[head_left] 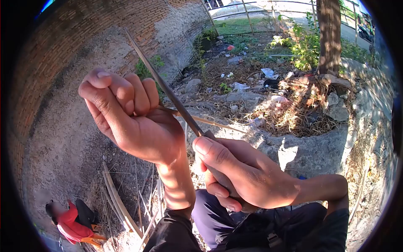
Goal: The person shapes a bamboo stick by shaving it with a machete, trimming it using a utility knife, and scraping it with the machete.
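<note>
My left hand (pixel 130 111) is raised and curled into a fist around a thin bamboo strip (pixel 218 125). The strip sticks out from the heel side of the fist and runs to the right, passing behind the blade of a knife (pixel 161 82). Whether blade and strip touch, I cannot tell. My right hand (pixel 252 172) grips the knife by its dark handle, with the thumb laid along the top near the blade's base. The long, narrow blade slants up and left beside the left fist, its tip above it. The part of the strip inside the fist is hidden.
Long split bamboo pieces (pixel 119 197) lie at the lower left. A person in red (pixel 73 222) sits low on an orange seat beyond them. A brick wall (pixel 71 46) curves along the left. Dry grass (pixel 289 115), litter and a tree trunk (pixel 330 38) are ahead.
</note>
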Tool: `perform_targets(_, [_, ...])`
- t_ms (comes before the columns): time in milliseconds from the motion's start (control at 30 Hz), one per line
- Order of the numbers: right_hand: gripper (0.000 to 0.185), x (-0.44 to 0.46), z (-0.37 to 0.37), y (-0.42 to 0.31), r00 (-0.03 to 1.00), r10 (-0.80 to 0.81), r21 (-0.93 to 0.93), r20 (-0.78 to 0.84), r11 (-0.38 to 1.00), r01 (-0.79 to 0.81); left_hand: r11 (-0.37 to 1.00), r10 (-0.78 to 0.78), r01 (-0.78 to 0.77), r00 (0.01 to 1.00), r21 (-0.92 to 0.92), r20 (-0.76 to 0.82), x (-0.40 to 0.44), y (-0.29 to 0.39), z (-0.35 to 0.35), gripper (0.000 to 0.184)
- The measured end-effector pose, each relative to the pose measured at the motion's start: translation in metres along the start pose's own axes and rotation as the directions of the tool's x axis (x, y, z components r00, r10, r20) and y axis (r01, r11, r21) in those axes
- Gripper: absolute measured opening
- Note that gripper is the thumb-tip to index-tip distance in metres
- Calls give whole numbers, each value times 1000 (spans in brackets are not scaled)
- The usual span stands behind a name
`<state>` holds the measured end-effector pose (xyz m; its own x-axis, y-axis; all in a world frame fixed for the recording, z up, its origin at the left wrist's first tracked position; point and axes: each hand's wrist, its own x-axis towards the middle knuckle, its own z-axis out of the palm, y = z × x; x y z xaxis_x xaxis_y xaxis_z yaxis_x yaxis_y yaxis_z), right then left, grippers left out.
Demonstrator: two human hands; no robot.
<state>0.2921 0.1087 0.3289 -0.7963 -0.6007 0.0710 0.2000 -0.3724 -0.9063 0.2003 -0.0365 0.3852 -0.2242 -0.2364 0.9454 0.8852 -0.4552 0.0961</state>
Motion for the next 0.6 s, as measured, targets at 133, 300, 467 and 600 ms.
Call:
perform_targets(133, [48,4,-7,11,1000,-26,-65,16,998,27,1000,3,-3,1000,-22,3,-1,3,-5,28])
perform_targets(300, [49,4,0,6,999,-51,-39,12,998,52,1000,-8,9,999,-30,37,-4,6,-8,28])
perform_targets(467, [47,12,-6,9,997,-72,-112,-9,991,70,1000,0,0,998,-1,65,-3,5,-8,26])
perform_targets(600, [48,15,-1,8,990,-137,-86,-24,987,135,998,-13,16,998,57,-58,-7,7,3,22])
